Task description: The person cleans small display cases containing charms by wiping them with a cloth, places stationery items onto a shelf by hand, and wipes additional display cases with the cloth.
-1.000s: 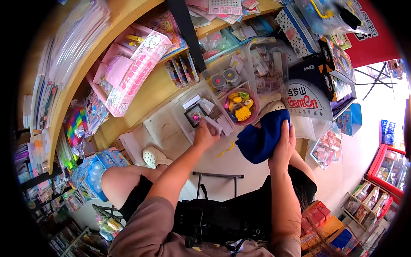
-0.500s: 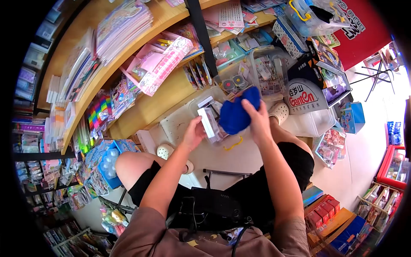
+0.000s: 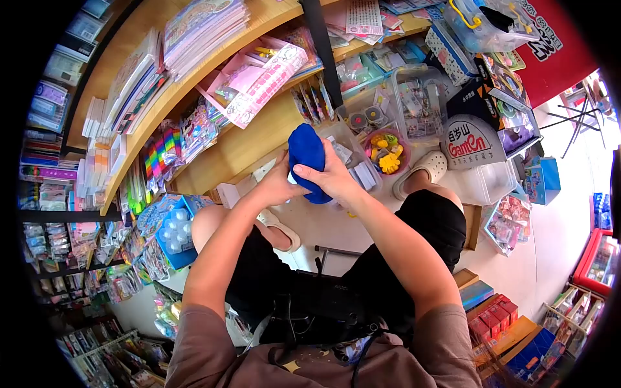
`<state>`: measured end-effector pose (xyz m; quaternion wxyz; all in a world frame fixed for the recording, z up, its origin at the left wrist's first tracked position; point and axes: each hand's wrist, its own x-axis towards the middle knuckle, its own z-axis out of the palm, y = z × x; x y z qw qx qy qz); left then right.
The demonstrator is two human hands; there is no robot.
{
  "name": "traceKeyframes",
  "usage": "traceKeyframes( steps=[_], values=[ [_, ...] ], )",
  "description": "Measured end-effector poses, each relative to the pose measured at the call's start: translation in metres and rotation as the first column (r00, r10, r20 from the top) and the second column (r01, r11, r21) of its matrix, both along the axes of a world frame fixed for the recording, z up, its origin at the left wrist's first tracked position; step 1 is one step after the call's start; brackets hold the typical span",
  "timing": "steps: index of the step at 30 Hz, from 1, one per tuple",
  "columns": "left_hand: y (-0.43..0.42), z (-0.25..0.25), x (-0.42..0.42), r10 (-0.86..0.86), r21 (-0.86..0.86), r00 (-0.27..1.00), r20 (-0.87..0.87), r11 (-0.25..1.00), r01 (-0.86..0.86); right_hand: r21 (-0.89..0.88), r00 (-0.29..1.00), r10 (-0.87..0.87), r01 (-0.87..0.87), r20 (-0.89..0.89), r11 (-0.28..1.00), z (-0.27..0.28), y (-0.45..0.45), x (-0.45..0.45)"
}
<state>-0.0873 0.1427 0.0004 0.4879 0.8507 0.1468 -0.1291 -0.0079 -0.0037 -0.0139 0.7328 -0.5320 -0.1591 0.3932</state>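
A blue cloth (image 3: 306, 150) is bunched up between my two hands, above the floor and in front of the shelf. My left hand (image 3: 277, 185) is closed round its lower left side. From the right, my right hand (image 3: 333, 176) grips it with the thumb laid across its front. Whether anything sits inside the cloth is hidden. Just beyond my right hand is a clear plastic bin (image 3: 352, 141) with white boxes (image 3: 366, 176) in it. Beside that bin stands a round pink tub (image 3: 403, 167) of yellow toys (image 3: 388, 159).
Wooden shelves (image 3: 213, 55) with stacked booklets and a pink box (image 3: 268, 87) curve round the left. Clear tubs (image 3: 419, 97) and a Ganten carton (image 3: 469, 143) stand at the right. A blue box (image 3: 176, 234) is by my left knee, red boxes (image 3: 495, 317) at lower right.
My left hand no longer shows the white-edged box and now grips the blue cloth with my right hand. The cloth has moved left and is bunched tighter. The pink tub has come into sight.
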Motion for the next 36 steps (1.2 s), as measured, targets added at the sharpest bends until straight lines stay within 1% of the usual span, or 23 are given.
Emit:
traceKeyframes(
  steps=[3, 4, 5, 7, 9, 11, 13, 16, 17, 19, 20, 23, 24, 27, 28, 29, 30, 31, 32, 33, 34, 35, 36],
  values=[
    [-0.001, -0.025, 0.001, -0.100, 0.088, 0.976, 0.195, 0.993, 0.084, -0.076, 0.979, -0.119, 0.107, -0.167, 0.991, -0.013, 0.006, 0.005],
    [-0.003, -0.030, 0.003, -0.164, 0.165, 0.986, 0.040, 0.974, 0.155, -0.108, 0.972, -0.188, 0.174, -0.139, 0.979, -0.017, 0.006, 0.006],
    [-0.007, -0.033, 0.001, -0.167, 0.136, 0.985, 0.050, 0.978, 0.159, -0.174, 0.980, -0.193, 0.182, -0.050, 0.968, -0.024, 0.006, 0.008],
    [-0.012, -0.032, 0.003, -0.176, 0.095, 0.981, 0.080, 0.981, 0.169, -0.175, 0.951, -0.255, 0.285, 0.176, 0.942, -0.046, 0.011, 0.011],
    [-0.013, -0.037, -0.001, -0.245, 0.051, 0.964, 0.100, 0.969, 0.241, -0.334, 0.853, -0.298, 0.456, 0.428, 0.825, -0.059, 0.011, 0.022],
    [-0.015, -0.038, -0.009, -0.231, -0.029, 0.959, 0.166, 0.971, 0.239, -0.391, 0.877, -0.338, 0.459, 0.341, 0.798, -0.072, 0.014, 0.027],
    [-0.011, -0.022, -0.008, -0.210, -0.083, 0.951, 0.226, 0.969, 0.234, -0.447, 0.866, -0.303, 0.472, 0.398, 0.760, -0.079, 0.021, 0.027],
    [0.002, -0.007, -0.007, -0.148, -0.105, 0.952, 0.267, 0.978, 0.182, -0.436, 0.875, -0.365, 0.476, 0.317, 0.764, -0.081, 0.036, 0.022],
    [0.007, -0.007, -0.009, -0.130, -0.105, 0.951, 0.279, 0.981, 0.165, -0.375, 0.861, -0.423, 0.505, 0.282, 0.777, -0.089, 0.040, 0.024],
    [0.016, -0.006, -0.013, -0.097, -0.108, 0.950, 0.297, 0.985, 0.134, -0.311, 0.879, -0.468, 0.473, 0.094, 0.824, -0.062, 0.044, 0.030],
    [0.020, -0.004, -0.015, -0.084, -0.105, 0.955, 0.285, 0.987, 0.118, -0.285, 0.869, -0.480, 0.433, -0.118, 0.855, -0.037, 0.043, 0.030],
    [0.035, -0.012, -0.025, -0.055, -0.034, 0.960, 0.275, 0.997, 0.067, -0.146, 0.855, -0.356, 0.325, -0.376, 0.934, 0.008, 0.038, 0.030],
    [0.038, -0.016, -0.028, -0.024, -0.029, 0.957, 0.288, 0.999, 0.034, -0.095, 0.877, -0.290, 0.275, -0.384, 0.957, 0.016, 0.037, 0.027],
    [0.040, -0.027, -0.035, 0.087, -0.064, 0.969, 0.232, 0.995, -0.074, -0.117, 0.994, -0.099, 0.102, 0.035, 0.988, -0.011, 0.042, -0.005],
    [0.042, -0.048, -0.037, 0.052, -0.032, 0.962, 0.269, 0.998, -0.044, -0.174, 0.897, -0.011, 0.097, 0.441, 0.980, -0.022, 0.044, -0.022],
    [0.042, -0.067, -0.041, 0.014, 0.000, 0.953, 0.302, 1.000, -0.015, -0.225, 0.642, 0.101, 0.115, 0.760, 0.968, -0.033, 0.046, -0.035],
    [0.039, -0.070, -0.044, -0.005, -0.118, 0.989, 0.151, 0.993, 0.023, -0.296, 0.783, 0.081, 0.136, 0.617, 0.946, -0.046, 0.046, -0.040],
    [0.034, -0.064, -0.043, -0.046, -0.237, 0.999, 0.004, 0.970, 0.046, -0.246, 0.780, -0.061, 0.269, 0.623, 0.931, -0.060, 0.054, -0.037],
    [0.017, -0.057, -0.044, -0.028, 0.013, 0.970, 0.241, 1.000, 0.026, -0.359, 0.805, -0.074, 0.342, 0.589, 0.868, -0.072, 0.055, -0.024],
    [0.009, -0.040, -0.040, -0.086, -0.012, 0.974, 0.208, 0.996, 0.090, -0.471, 0.829, -0.096, 0.405, 0.551, 0.784, -0.075, 0.052, -0.010],
    [0.002, -0.045, -0.042, -0.090, -0.023, 0.972, 0.216, 0.995, 0.097, -0.553, 0.835, -0.052, 0.407, 0.547, 0.727, -0.074, 0.048, 0.000],
    [-0.003, -0.049, -0.043, -0.094, -0.033, 0.969, 0.227, 0.994, 0.104, -0.577, 0.850, -0.051, 0.399, 0.524, 0.713, -0.075, 0.047, 0.007],
    [-0.003, -0.036, -0.038, -0.114, -0.104, 0.974, 0.197, 0.985, 0.136, -0.531, 0.858, -0.096, 0.396, 0.505, 0.749, -0.101, 0.046, 0.007]
  ],
)
